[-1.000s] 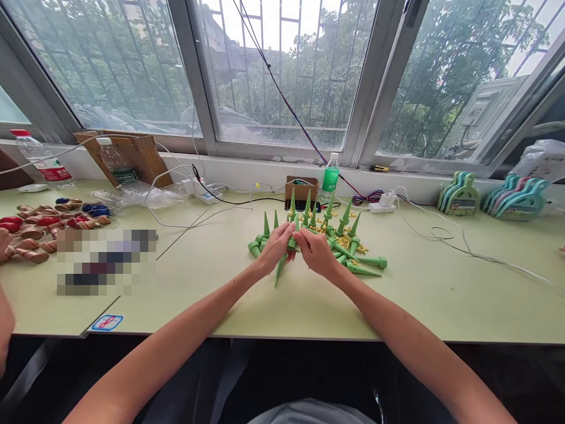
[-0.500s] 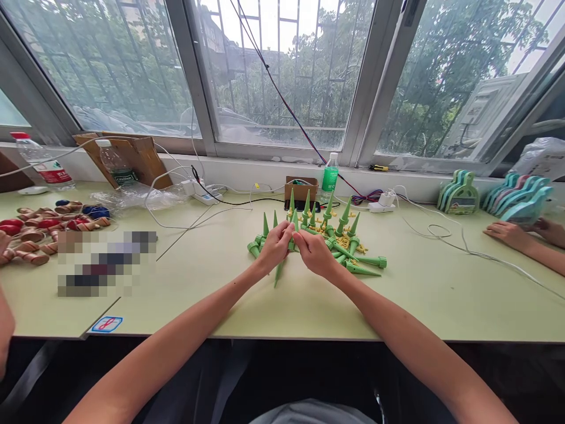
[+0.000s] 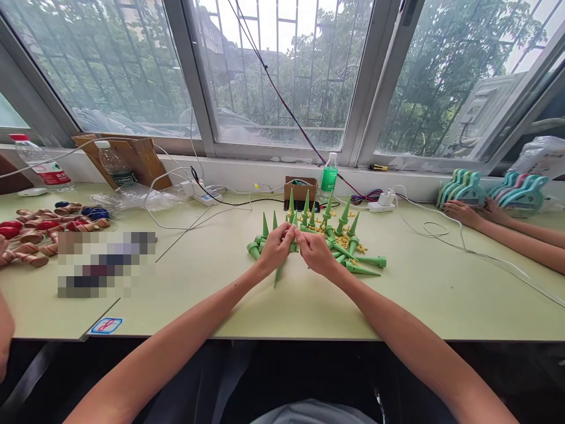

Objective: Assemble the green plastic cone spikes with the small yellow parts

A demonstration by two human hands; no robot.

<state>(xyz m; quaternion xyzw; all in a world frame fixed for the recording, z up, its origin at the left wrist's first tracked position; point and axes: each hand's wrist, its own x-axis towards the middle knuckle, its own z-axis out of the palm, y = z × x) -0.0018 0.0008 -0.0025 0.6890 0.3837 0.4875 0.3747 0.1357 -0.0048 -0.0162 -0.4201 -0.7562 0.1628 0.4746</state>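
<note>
Windows [image 3: 282, 88] span the back, beyond the pale green counter [image 3: 176, 306] I'm viewing. Green spikes [image 3: 344, 217] cluster on it, some upright, others lying down. At their near side, my left hand [image 3: 276, 248] and right hand [image 3: 315, 252] meet, fingers pinched together on each; what they grip is hidden. Behind the spikes stands a bottle [image 3: 329, 176]. Tiny yellow pieces [image 3: 344, 242] lie among the spikes.

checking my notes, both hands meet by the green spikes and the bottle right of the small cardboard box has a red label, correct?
Not quite: the label on that bottle is green, as the head view shows; the rest is right.
</note>
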